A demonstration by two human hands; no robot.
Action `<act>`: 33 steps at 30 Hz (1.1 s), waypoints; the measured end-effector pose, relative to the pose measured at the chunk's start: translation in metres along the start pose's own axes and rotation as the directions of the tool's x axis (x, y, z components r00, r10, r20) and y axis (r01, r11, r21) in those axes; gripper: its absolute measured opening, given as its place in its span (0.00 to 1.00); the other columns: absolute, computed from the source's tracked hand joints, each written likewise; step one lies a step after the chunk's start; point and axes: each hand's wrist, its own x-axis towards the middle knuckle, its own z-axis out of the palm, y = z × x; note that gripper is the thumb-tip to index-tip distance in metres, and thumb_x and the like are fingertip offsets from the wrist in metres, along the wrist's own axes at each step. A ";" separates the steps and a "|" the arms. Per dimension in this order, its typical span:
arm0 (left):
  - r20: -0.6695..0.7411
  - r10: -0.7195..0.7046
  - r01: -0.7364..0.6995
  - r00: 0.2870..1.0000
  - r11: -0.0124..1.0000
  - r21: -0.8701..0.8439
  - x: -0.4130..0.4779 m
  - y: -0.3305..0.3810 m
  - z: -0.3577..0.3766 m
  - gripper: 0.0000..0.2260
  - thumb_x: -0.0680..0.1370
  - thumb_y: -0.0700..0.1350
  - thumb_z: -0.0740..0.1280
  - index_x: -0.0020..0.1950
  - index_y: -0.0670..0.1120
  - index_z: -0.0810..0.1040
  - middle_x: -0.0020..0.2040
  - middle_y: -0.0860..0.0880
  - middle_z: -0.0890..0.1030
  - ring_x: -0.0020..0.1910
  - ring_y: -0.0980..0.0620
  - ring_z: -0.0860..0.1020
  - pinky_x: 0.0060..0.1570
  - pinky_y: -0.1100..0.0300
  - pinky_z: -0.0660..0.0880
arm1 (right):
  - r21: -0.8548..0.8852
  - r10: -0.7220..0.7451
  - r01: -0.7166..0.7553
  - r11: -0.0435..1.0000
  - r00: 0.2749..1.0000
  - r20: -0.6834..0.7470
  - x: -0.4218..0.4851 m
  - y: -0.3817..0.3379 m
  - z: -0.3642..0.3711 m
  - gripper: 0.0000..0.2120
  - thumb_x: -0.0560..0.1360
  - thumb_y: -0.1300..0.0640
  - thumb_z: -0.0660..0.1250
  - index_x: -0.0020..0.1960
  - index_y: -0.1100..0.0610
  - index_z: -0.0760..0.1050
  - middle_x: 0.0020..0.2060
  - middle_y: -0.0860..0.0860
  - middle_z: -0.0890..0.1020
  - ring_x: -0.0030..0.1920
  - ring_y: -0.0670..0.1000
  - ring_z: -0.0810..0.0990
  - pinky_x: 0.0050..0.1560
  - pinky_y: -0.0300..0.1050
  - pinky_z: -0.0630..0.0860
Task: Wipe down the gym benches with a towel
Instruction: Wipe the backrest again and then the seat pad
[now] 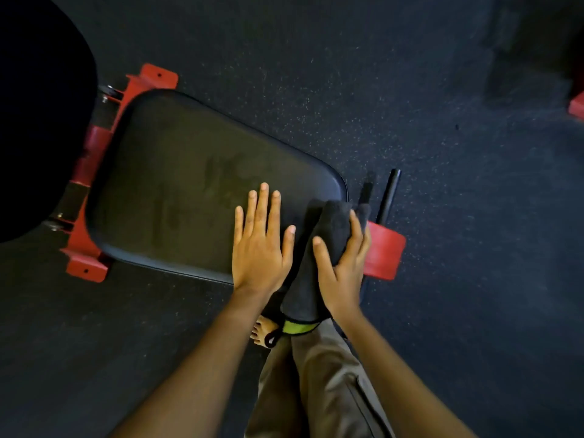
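Downward, shows a black padded bench (189, 184) on a red frame (384, 254), set on a speckled dark rubber floor (410, 90). Shows the left hand (257, 245) lying flat on the near end of the bench, fingers straight and spread, holding nothing. Shows the right hand (343, 263) at the bench's near right corner, fingers and thumb curled tight round a bunched dark grey towel (319, 263). Places the towel partly on that corner of the bench, its tail hanging off the bench's near edge toward a trouser leg (319, 390) and a bare foot (260, 331). Shows a lime-green strip (297, 327) and a small black loop (272, 338) at the towel's lower hem.

Suggests a soft, light, floppy cloth, likely to bunch and slip, so best held in a wad under the palm and pressed down. Suggests a smooth, firm, slightly slick bench cover, with faint dull smears near the middle of the bench.

Finds no brand, label or readable writing anywhere.

Shows a black bar (390, 194) just past the bench's right end, and a large shape (38, 121) at the bench's far left end, too dark to identify.
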 end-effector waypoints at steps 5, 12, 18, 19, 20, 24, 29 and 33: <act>-0.002 0.009 -0.009 1.000 1.000 -0.008 0.000 -0.002 0.000 0.26 0.80 0.52 0.53 0.75 0.41 0.61 0.75 0.41 0.60 0.75 0.44 0.57 0.72 0.51 0.47 | -0.096 -0.040 0.038 0.995 0.999 -0.019 0.062 -0.016 -0.003 0.30 0.75 0.44 0.64 0.74 0.51 0.62 0.71 0.56 0.64 0.68 0.58 0.68 0.65 0.52 0.67; -0.014 0.009 -0.010 1.000 1.000 -0.026 -0.001 -0.001 -0.002 0.25 0.80 0.52 0.52 0.75 0.41 0.61 0.76 0.41 0.60 0.75 0.44 0.56 0.72 0.51 0.47 | -0.031 0.075 -0.077 0.997 0.995 -0.060 0.079 -0.022 -0.005 0.26 0.78 0.48 0.65 0.73 0.47 0.62 0.70 0.49 0.65 0.66 0.48 0.68 0.60 0.42 0.66; -0.018 0.045 -0.046 0.999 0.993 -0.107 -0.012 -0.013 -0.007 0.24 0.80 0.51 0.55 0.74 0.42 0.63 0.75 0.40 0.60 0.75 0.43 0.57 0.72 0.51 0.48 | -0.093 0.039 -0.050 0.994 0.992 -0.122 0.009 -0.008 0.010 0.33 0.77 0.43 0.62 0.77 0.49 0.54 0.76 0.56 0.55 0.74 0.57 0.56 0.70 0.51 0.57; -0.023 0.043 -0.046 0.999 0.992 -0.115 -0.017 -0.017 -0.007 0.24 0.80 0.51 0.55 0.74 0.42 0.64 0.75 0.40 0.60 0.75 0.42 0.57 0.72 0.50 0.49 | -0.142 -0.002 -0.011 0.990 0.996 -0.091 0.000 -0.006 0.012 0.33 0.76 0.39 0.59 0.77 0.47 0.52 0.76 0.57 0.53 0.75 0.59 0.55 0.71 0.54 0.57; -0.032 0.026 -0.029 0.999 0.992 -0.122 -0.024 -0.023 -0.008 0.23 0.80 0.51 0.56 0.74 0.43 0.64 0.75 0.40 0.61 0.74 0.41 0.57 0.72 0.49 0.50 | -0.200 -0.057 0.046 0.979 0.997 -0.050 -0.007 -0.003 0.015 0.33 0.76 0.38 0.57 0.77 0.45 0.51 0.76 0.58 0.52 0.74 0.61 0.55 0.70 0.59 0.58; -0.064 -0.098 0.086 0.993 0.983 -0.164 -0.054 -0.043 -0.009 0.23 0.80 0.51 0.57 0.72 0.43 0.66 0.75 0.39 0.61 0.74 0.40 0.57 0.72 0.47 0.51 | -0.458 -0.339 0.363 0.811 0.931 0.138 -0.019 0.011 0.010 0.33 0.77 0.39 0.57 0.76 0.51 0.52 0.75 0.62 0.54 0.71 0.67 0.58 0.67 0.67 0.61; -0.183 -0.461 0.382 0.868 0.857 -0.347 -0.078 -0.066 -0.018 0.19 0.79 0.45 0.61 0.70 0.42 0.70 0.75 0.39 0.61 0.74 0.38 0.57 0.71 0.45 0.51 | -0.490 -0.595 0.819 0.300 0.561 0.575 -0.004 0.021 -0.015 0.30 0.75 0.39 0.59 0.75 0.47 0.58 0.72 0.58 0.59 0.69 0.67 0.60 0.61 0.70 0.65; -0.199 -0.529 0.392 0.825 0.789 -0.473 -0.087 -0.084 -0.023 0.18 0.80 0.42 0.61 0.70 0.42 0.69 0.75 0.40 0.60 0.74 0.39 0.57 0.71 0.50 0.54 | -0.094 -0.524 0.962 -0.256 -0.056 0.850 0.021 0.008 -0.011 0.23 0.80 0.44 0.55 0.74 0.44 0.61 0.73 0.54 0.62 0.69 0.67 0.62 0.64 0.70 0.61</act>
